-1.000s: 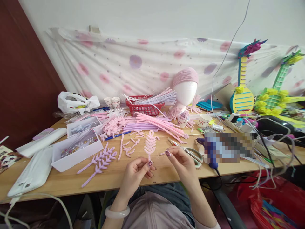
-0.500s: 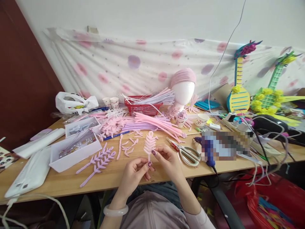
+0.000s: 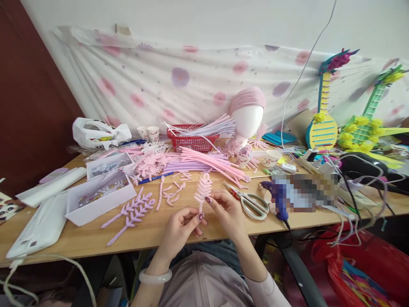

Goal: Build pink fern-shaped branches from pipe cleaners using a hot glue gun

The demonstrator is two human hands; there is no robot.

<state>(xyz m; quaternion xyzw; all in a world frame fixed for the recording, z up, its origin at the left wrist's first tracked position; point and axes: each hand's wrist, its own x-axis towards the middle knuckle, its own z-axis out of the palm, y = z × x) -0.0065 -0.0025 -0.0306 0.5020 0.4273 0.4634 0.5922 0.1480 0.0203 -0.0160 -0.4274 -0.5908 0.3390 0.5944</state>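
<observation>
Both our hands meet over the near edge of the table [image 3: 150, 239], around one pink sprig [image 3: 203, 187] held upright above the wood. Our left hand [image 3: 181, 226] is closed on its stem, thumb against fingers; our right hand [image 3: 227, 209] has its thumb and fingers at the lower right leaves, and whether they grip we cannot tell. Just beyond the right hand lie the scissors [image 3: 240, 197], points toward the back, close enough to crowd that side. Past them sits a purple glue gun [image 3: 279, 198], its cord [image 3: 290, 233] running over the edge, next to a blurred patch [image 3: 306, 192] we cannot read. To our left we have loose pink bits [image 3: 173, 199], two lilac sprigs [image 3: 128, 225] side by side and a white box [image 3: 108, 209] of beads. Straight ahead, a bundle of pink and lilac stems [image 3: 209, 162] lies across the way to the red basket [image 3: 196, 145]. Right of that basket stands a white dummy head [image 3: 248, 119] with a pink wrap [image 3: 248, 99], paper cups [image 3: 271, 158] in front of it.
</observation>
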